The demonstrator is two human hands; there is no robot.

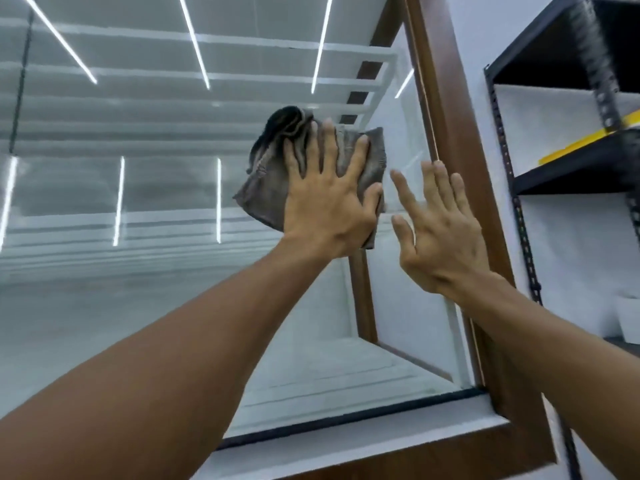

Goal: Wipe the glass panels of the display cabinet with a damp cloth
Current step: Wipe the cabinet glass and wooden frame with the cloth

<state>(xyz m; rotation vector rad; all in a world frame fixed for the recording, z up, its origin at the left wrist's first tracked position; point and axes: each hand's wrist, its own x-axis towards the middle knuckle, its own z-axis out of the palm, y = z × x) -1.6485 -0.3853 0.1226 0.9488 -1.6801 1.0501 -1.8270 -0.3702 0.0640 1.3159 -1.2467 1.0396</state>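
A large glass panel (145,202) of the display cabinet fills the left and middle of the head view, set in a brown wooden frame (446,109). A folded grey-brown cloth (273,178) lies flat against the glass. My left hand (329,199) presses on the cloth with straight, spread fingers. To its right, my right hand (436,230) rests flat on the glass beside the frame, fingers straight and holding nothing. White shelves show through the glass, with light strips reflected in it.
A black metal rack (519,216) stands right of the cabinet, close to the frame. On one of its shelves lies a yellow flat object (585,143). A white wall runs behind the rack. The cabinet's white lower ledge (363,441) lies below the glass.
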